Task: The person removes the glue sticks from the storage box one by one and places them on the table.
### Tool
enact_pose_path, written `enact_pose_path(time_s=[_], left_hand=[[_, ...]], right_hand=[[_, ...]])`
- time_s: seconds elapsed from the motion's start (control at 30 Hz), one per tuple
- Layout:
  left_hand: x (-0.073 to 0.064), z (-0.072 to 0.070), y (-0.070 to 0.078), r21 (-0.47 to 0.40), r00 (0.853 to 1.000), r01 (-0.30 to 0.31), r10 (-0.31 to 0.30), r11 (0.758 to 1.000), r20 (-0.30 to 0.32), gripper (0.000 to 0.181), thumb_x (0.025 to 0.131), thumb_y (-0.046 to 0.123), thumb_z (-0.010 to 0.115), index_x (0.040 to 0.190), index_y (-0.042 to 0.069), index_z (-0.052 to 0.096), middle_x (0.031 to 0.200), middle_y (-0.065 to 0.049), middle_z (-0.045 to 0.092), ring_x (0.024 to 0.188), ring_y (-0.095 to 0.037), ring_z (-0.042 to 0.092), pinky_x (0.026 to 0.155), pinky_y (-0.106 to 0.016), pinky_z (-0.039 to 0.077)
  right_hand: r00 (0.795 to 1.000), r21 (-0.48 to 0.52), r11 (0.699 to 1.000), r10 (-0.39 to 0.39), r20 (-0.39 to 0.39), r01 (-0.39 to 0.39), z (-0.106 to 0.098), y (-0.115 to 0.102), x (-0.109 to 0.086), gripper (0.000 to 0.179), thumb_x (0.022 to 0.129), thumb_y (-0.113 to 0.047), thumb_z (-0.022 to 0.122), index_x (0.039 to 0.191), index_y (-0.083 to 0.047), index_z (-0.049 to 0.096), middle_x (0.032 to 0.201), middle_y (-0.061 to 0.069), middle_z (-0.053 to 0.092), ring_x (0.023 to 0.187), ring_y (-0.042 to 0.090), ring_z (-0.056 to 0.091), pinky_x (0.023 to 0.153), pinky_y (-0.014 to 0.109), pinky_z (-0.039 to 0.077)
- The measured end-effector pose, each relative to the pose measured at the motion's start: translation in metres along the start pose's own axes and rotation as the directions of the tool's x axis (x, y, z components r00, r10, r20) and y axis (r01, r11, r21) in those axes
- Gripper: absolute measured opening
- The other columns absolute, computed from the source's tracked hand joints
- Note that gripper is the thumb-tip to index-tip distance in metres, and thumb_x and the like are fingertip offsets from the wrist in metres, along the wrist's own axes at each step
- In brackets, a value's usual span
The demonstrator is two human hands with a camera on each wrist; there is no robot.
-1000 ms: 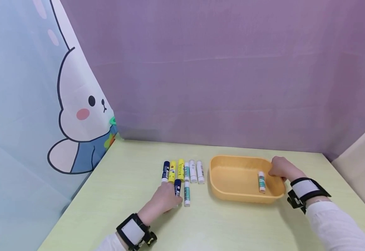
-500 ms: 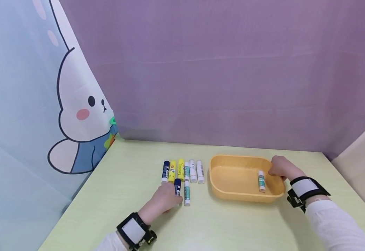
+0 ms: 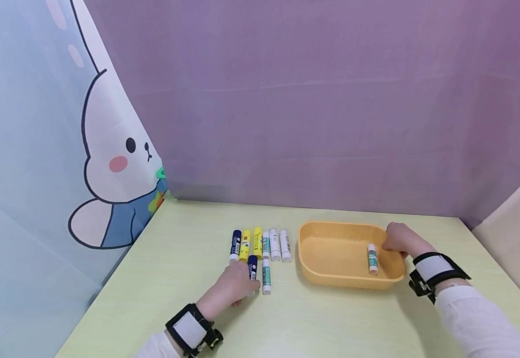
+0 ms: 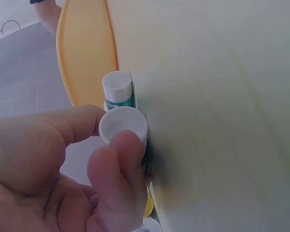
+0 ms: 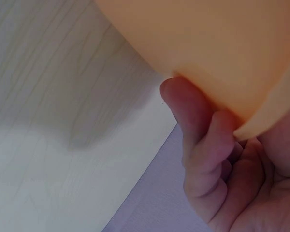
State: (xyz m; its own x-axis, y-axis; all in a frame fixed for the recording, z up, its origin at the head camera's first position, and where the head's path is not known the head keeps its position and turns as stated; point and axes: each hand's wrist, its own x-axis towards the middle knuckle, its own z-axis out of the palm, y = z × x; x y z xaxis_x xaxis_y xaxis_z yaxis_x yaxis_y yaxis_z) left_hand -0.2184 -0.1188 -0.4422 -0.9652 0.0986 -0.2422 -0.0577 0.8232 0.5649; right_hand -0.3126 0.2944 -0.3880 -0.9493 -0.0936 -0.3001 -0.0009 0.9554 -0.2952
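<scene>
My left hand (image 3: pixel 236 281) pinches a dark blue glue stick (image 3: pixel 253 266) lying in the nearer row; its white end (image 4: pixel 117 118) shows between thumb and fingers in the left wrist view. Just to its right lies a white-and-teal glue stick (image 3: pixel 266 278). With my right hand (image 3: pixel 402 238) I grip the right end of an orange plastic tray (image 3: pixel 331 278); in the right wrist view, the fingers (image 5: pixel 191 108) curl under its rim. Inside the tray rests another white-and-teal glue stick (image 3: pixel 373 259).
Behind the left hand, several glue sticks lie side by side: a dark blue one (image 3: pixel 235 244), yellow ones (image 3: pixel 257 242), a teal one (image 3: pixel 266 244) and white ones (image 3: pixel 285 245). A purple curtain (image 3: pixel 313 109) hangs along the back edge of the pale table (image 3: pixel 313 323).
</scene>
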Motion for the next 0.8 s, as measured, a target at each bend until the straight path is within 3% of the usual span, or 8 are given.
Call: enact_pose_path(time_s=[0.53,0.8], left_hand=[[-0.003,-0.003,0.002,0.001,1.0,0.016,-0.016,1.0,0.014,0.038,0.082,0.027,0.069,0.099,-0.003,0.053,0.066,-0.01,0.054,0.038,-0.018,0.052,0.034,-0.027,0.043],[-0.006,-0.016,0.009,-0.011,1.0,0.014,-0.013,1.0,0.023,0.031,0.086,0.029,0.067,0.087,0.0,0.057,0.061,-0.007,0.056,0.037,-0.017,0.053,0.035,-0.026,0.044]], right_hand=[[1.0,0.0,1.0,0.013,0.002,-0.013,0.001,0.001,0.001,0.012,0.078,-0.003,0.057,0.078,0.006,0.049,0.063,0.01,0.055,0.043,0.013,0.053,0.042,0.023,0.047],[1.0,0.017,1.0,0.005,-0.006,-0.005,0.0,0.0,0.0,0.01,0.076,-0.002,0.055,0.077,0.006,0.048,0.063,0.011,0.054,0.044,0.014,0.055,0.042,0.024,0.048]])
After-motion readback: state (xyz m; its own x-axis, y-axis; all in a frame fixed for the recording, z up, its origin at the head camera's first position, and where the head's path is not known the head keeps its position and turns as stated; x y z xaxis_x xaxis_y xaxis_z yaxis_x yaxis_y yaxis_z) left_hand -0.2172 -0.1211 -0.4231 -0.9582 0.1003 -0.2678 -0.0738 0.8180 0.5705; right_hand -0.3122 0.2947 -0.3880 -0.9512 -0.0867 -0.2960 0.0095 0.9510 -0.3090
